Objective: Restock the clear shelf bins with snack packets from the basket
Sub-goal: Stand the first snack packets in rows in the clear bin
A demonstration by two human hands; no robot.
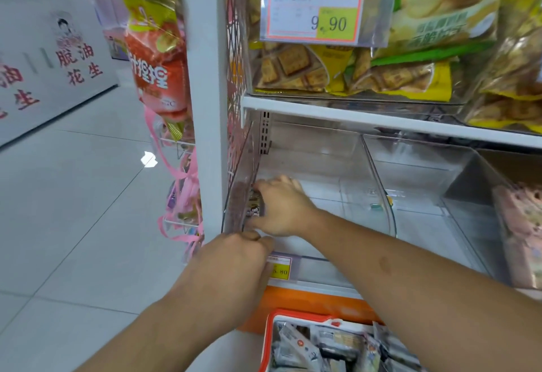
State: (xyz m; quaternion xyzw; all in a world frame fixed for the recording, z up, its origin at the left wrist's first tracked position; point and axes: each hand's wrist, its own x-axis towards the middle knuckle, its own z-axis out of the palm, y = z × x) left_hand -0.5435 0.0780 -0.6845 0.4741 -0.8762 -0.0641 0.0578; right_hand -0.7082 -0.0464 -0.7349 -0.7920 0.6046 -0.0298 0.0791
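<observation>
Right hand [280,206] reaching into the leftmost clear bin [322,172] on the lower shelf, fingers curled round a small snack packet [255,204] and pressing it upright against the bin's left wall, near the front left corner. Packet printed with a cartoon figure; writing on it too small to read. Left hand [237,260] at the bin's front edge, just below the right hand, fingers curled; whether pinching anything, cannot tell. Partly hidden behind its knuckles, a yellow price tag [280,269] on the shelf's front rail reading "5.80".

Red-rimmed basket [269,339] at the bottom edge, below the shelf, holding a heap of grey-white snack packets [316,348], print unreadable. Neighbouring clear bin [425,172] to the right, and further right another with pink packets [519,225] at the frame's right edge.

On the upper shelf, a bin of yellow and green biscuit bags [396,75], fronted by a price card [315,11] showing "9.90" on a yellow patch. Hanging at the shelf's left end post, a red snack bag [158,69] with large white characters, pink ribbons [181,195] below it. At far left, a white sign [52,55] with red characters "脱油花生".
</observation>
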